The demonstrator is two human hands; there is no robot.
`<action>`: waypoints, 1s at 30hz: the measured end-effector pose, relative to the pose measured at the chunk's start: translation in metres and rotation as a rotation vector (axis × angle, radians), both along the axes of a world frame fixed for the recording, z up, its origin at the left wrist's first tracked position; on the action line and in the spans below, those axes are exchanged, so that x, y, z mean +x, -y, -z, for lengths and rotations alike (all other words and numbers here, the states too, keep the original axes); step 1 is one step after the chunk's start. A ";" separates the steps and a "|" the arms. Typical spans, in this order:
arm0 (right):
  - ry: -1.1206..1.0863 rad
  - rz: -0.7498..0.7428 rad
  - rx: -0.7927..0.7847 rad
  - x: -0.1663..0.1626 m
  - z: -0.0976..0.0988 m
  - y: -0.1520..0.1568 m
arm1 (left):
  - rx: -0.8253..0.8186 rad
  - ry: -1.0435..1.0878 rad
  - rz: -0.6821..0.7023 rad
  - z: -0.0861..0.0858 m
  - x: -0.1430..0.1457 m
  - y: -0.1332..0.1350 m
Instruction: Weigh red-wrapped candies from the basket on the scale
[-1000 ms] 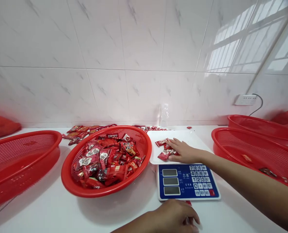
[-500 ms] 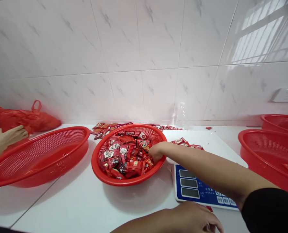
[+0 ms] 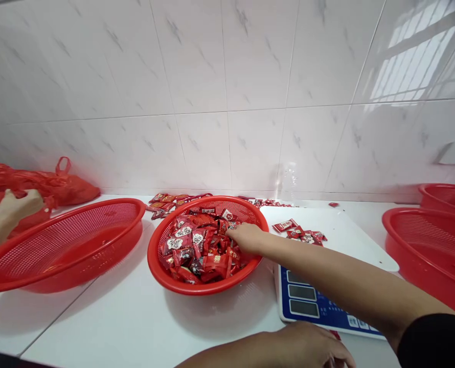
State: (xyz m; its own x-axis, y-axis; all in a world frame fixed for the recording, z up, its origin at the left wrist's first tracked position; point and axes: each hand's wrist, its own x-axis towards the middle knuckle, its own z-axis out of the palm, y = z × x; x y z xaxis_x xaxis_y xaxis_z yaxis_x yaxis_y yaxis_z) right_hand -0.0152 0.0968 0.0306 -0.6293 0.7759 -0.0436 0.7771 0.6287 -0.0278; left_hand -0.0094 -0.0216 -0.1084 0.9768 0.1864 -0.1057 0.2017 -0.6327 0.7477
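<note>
A round red basket (image 3: pixel 208 289) stands mid-table, filled with wrapped candies (image 3: pixel 197 245) in red and dark wrappers. My right hand (image 3: pixel 246 237) reaches over its right rim; the fingers are bent together among the candies at that side. Whatever they grip is hidden. Low in the view, my left hand (image 3: pixel 314 347) rests in front of the scale (image 3: pixel 302 299), its fingers curled and partly cut off by the frame edge. I cannot make out what it holds. A bit of red wrapper (image 3: pixel 335 335) shows just beyond its knuckles.
Several candies (image 3: pixel 308 236) lie on the scale's white plate (image 3: pixel 350 240). More packets (image 3: pixel 162 203) lie along the wall. A red basket (image 3: pixel 108 245) stands left, with another person's hand (image 3: pixel 20 204) by red bags (image 3: pixel 74 189). More red baskets (image 3: pixel 423 245) stand right.
My right hand has shifted slightly up and left within the basket, showing more of its back. The other person's hand has turned and closed. The view has shifted slightly.
</note>
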 end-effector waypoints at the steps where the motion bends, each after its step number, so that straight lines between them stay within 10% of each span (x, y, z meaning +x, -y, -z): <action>1: -0.042 -0.002 0.027 0.005 -0.004 0.001 | -0.011 0.005 -0.011 -0.001 -0.001 0.000; 9: -0.413 0.110 0.280 0.098 -0.031 0.030 | 0.033 0.146 -0.044 -0.009 -0.007 0.002; 20: -0.565 0.451 0.114 0.192 0.019 0.057 | 0.199 0.136 -0.005 0.005 -0.006 -0.006; 24: -0.552 0.408 0.049 0.196 0.022 0.059 | 0.342 0.264 -0.163 -0.030 -0.005 0.004; 30: -0.515 0.276 -0.018 0.210 0.019 0.062 | 0.507 0.221 -0.522 -0.126 -0.011 0.001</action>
